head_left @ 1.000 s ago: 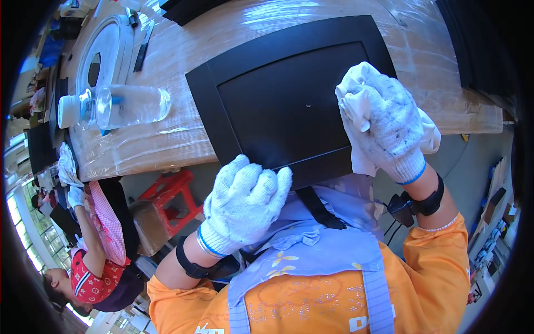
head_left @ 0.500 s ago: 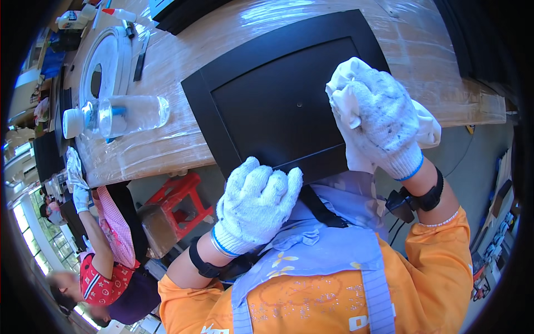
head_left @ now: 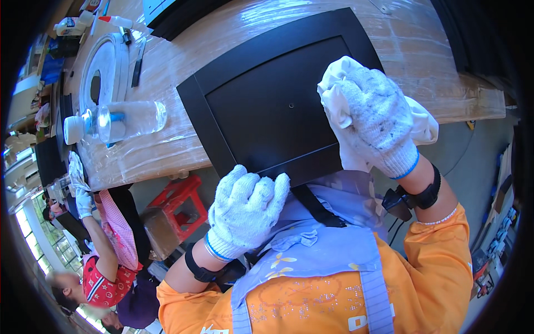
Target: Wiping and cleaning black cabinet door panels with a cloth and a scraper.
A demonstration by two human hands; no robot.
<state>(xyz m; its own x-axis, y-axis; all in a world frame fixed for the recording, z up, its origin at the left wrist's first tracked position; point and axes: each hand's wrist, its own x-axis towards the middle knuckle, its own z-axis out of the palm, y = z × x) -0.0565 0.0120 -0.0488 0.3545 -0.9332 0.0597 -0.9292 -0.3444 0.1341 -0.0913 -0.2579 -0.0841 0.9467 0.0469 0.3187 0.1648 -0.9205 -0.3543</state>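
A black framed panel [head_left: 267, 111] with a recessed middle and a small hole lies at the table's near edge. My left hand [head_left: 245, 206], in a white knit glove, has bent fingers on the panel's near left edge, with the thumb apart along that edge. My right hand [head_left: 375, 114], in a smudged white glove, is closed round a bunched white cloth [head_left: 336, 108] over the panel's right side. Part of the cloth hangs past the panel. The right fingertips are hidden under hand and cloth.
Plastic film covers the table [head_left: 183, 133]. At left lie a clear bottle [head_left: 130, 120], a pale ring-shaped piece [head_left: 118, 61] and a black strip [head_left: 138, 64]. A dark stack [head_left: 178, 14] stands behind. A red stool [head_left: 186, 203] and a gloved co-worker [head_left: 108, 273] are at lower left.
The panel has shifted slightly left, and both my hands with it. My right hand still grips the cloth. The co-worker's gloved hand has moved a little.
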